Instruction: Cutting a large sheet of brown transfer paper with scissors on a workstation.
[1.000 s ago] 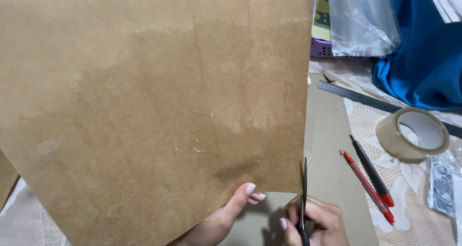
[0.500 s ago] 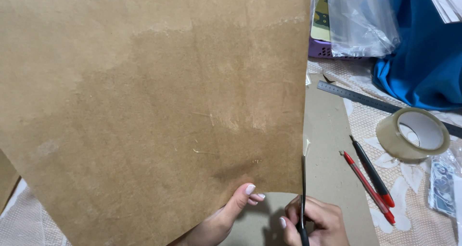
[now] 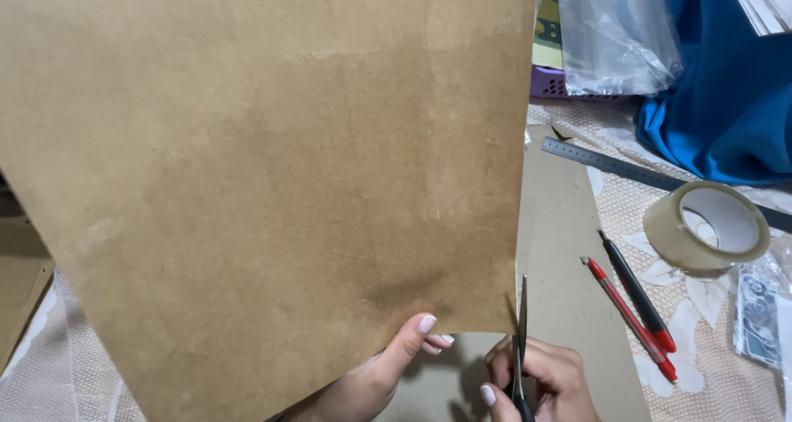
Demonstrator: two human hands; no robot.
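The right hand (image 3: 540, 381), fingers gripping the scissors (image 3: 520, 348), points the blades up the cardboard sheet's (image 3: 272, 191) right edge, while the left hand (image 3: 384, 372) pinches its bottom edge.

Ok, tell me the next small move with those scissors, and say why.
Probably close the scissors and ease them up along the cardboard sheet's right edge. The right hand has the blades pointing up at its lower right corner, while the left hand pinches the bottom edge steady.
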